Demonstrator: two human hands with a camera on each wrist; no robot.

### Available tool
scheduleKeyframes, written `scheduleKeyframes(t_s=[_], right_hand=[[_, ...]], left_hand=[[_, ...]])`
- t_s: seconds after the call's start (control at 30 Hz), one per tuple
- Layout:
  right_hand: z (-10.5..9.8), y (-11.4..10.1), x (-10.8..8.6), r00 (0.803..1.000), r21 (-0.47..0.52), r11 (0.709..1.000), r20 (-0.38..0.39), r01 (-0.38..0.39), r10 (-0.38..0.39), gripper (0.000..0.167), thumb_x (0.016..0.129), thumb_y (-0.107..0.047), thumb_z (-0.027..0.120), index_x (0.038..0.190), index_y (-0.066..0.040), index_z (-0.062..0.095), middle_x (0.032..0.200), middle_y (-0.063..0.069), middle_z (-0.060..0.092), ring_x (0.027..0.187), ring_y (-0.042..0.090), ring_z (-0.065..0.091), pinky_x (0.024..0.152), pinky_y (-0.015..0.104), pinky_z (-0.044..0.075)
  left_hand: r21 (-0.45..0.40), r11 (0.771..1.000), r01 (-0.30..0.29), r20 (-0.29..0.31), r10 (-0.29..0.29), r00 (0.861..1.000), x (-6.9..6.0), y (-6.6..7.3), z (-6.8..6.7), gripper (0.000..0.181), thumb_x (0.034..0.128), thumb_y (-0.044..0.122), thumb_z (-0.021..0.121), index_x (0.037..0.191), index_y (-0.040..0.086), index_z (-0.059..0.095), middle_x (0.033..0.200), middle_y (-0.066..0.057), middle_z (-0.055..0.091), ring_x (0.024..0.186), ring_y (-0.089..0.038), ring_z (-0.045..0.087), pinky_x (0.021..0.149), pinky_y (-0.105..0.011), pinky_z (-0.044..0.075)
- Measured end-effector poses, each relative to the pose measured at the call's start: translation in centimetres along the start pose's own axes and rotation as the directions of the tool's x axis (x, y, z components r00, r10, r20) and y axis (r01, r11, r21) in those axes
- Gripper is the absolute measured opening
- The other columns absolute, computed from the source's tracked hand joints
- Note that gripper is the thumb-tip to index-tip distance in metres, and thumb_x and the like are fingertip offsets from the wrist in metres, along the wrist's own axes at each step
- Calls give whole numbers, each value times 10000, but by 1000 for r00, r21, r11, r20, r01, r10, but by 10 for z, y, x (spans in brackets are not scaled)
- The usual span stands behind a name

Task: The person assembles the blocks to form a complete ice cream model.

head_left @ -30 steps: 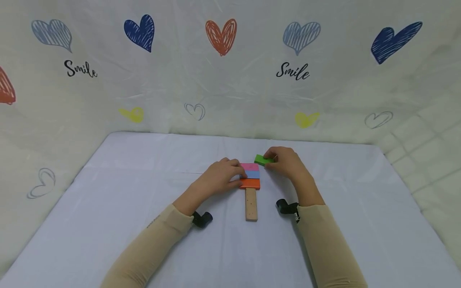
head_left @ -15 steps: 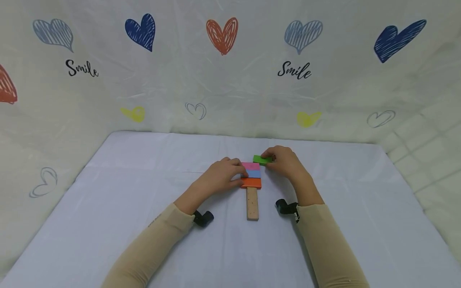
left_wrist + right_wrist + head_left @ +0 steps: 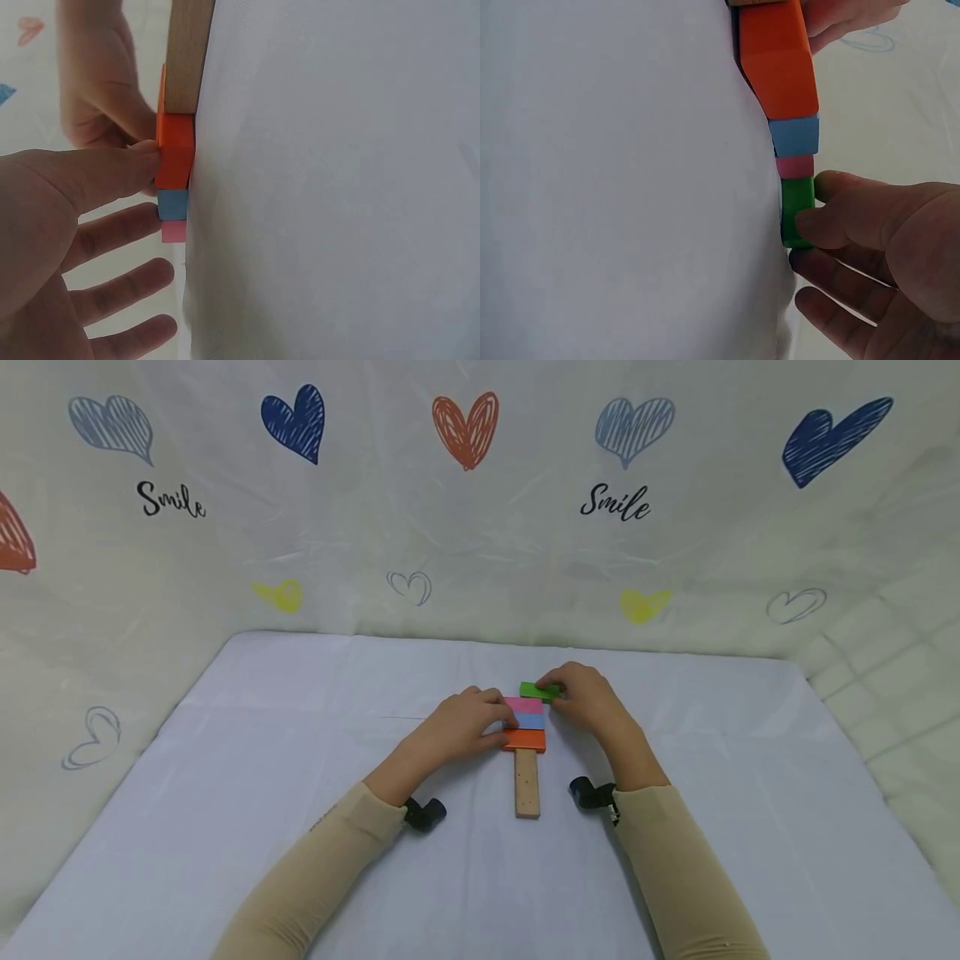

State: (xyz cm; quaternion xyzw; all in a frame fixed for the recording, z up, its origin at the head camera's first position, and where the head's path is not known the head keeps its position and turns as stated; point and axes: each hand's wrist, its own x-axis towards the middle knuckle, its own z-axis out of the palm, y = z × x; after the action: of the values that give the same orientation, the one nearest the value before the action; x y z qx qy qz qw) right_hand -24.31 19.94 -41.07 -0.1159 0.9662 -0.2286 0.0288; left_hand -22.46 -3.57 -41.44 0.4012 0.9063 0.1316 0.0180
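Note:
In the head view my right hand (image 3: 588,700) pinches a green block (image 3: 529,690) by its right end, thumb against its side in the right wrist view. The green block lies just beyond a pink block (image 3: 529,704), shifted a little right. Below the pink come a blue block (image 3: 532,722) and an orange block (image 3: 527,740), stacked flat edge to edge. A plain wooden block (image 3: 527,785) runs lengthwise from the orange one toward me. My left hand (image 3: 459,727) rests at the left ends of this row; its thumb (image 3: 139,165) touches the orange block, and its other fingers are extended.
A white-covered table (image 3: 262,760) bears the blocks. Behind it hangs a pale curtain (image 3: 517,535) printed with hearts and "Smile". Small black cameras (image 3: 425,815) are worn at both wrists, close to the tabletop.
My right hand has slid the green block leftward along the far side of the pink block, so it now overlaps more of that edge. My left hand stays in place.

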Motion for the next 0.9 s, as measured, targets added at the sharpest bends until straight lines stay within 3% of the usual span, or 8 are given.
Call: scheduleKeyframes(t_s=[0.27, 0.9], right_hand=[[2, -6, 0, 999, -35, 998, 12, 53, -52, 333, 904, 20, 617, 1214, -61, 711, 1259, 165, 643, 1198, 339, 580, 1025, 515, 455], [10, -18, -5, 997, -43, 997, 53, 63, -60, 383, 904, 34, 619, 1265, -76, 684, 1335, 150, 598, 1259, 341, 542, 1054, 515, 440]], left_hand=[[6, 1000, 2, 0, -2, 1000, 0, 1, 0, 209, 948, 312, 686, 1142, 257, 741, 1189, 27, 636, 1057, -199, 569, 842, -341, 522], [9, 1000, -11, -7, 12, 1000, 0, 2, 3, 200, 941, 315, 699, 1129, 259, 740, 1180, 29, 640, 1038, -225, 587, 811, -358, 531]])
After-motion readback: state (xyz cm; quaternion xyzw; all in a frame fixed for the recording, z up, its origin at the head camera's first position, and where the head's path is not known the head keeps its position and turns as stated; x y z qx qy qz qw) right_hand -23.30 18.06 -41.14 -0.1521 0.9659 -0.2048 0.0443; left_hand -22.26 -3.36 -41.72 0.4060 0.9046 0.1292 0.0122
